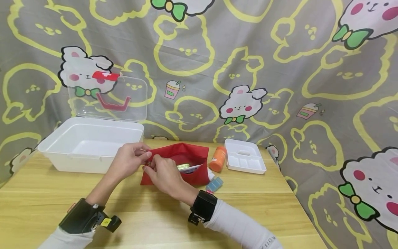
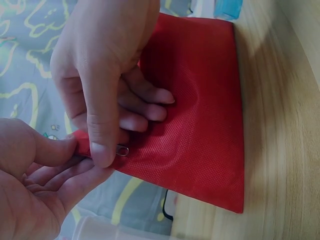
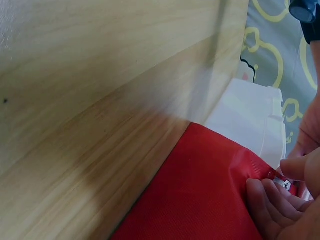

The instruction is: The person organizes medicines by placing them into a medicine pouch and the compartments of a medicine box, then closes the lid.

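Note:
A red fabric zip pouch (image 1: 196,178) stands on the table with its mouth gaping; a yellow-green item (image 1: 183,166) and pale packets show inside. My left hand (image 1: 127,160) pinches the pouch's upper left corner between thumb and fingers. Close beside it, my right hand (image 1: 166,174) grips the same edge at the zipper. In the left wrist view, the metal zipper pull (image 2: 122,150) sticks out by the right thumb, and the left fingers (image 2: 82,185) hold the corner end. The right wrist view shows the zipper slider (image 3: 282,183) between the right thumb and curled fingers.
At the left stands a white box (image 1: 90,162) with its clear lid (image 1: 109,93) raised. Right of the pouch are an orange bottle (image 1: 218,159), a white compartment tray (image 1: 245,157) and a blue-grey packet (image 1: 214,184). A patterned curtain hangs behind the table.

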A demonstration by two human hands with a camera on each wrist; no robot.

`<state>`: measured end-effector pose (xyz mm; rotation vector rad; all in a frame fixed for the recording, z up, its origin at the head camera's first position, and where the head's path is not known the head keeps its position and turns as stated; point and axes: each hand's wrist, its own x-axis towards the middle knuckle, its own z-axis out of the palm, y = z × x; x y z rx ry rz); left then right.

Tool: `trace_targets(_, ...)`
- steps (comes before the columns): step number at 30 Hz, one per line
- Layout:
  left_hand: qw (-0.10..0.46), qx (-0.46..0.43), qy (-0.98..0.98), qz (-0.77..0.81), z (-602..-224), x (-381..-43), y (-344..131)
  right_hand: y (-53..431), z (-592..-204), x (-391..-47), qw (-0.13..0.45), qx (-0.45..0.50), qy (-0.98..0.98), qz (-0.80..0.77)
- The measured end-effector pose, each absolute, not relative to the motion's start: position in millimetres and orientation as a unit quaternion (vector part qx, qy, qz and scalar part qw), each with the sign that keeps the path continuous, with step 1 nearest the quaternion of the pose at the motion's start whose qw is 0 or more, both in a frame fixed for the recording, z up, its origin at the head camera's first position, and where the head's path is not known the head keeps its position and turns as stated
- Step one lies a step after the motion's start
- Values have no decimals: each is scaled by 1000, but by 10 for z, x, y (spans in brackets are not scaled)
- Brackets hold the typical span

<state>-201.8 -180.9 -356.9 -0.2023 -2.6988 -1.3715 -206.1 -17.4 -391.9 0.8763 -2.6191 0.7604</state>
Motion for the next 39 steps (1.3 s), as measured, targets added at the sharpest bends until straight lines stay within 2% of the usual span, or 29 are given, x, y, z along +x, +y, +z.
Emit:
trace_targets(6,60,-77,-886,-452,-3575,-2025,-1805,-177,-3934,-2091,144,304,-906,257)
trace_targets(18,69,-82,-894,-435,-3549,-2013,-1820,-177,-3962,-2097,197,314,-888,272)
trace_targets(26,67,-85,-895,-433,-3562,-2020,-1826,-194,-3970,-2083,186,307,-887,289)
trace_targets(39,93,-89,-889,-439,-3643,-2036,-1826,-211,-3960,-2032,163,305,-899,268)
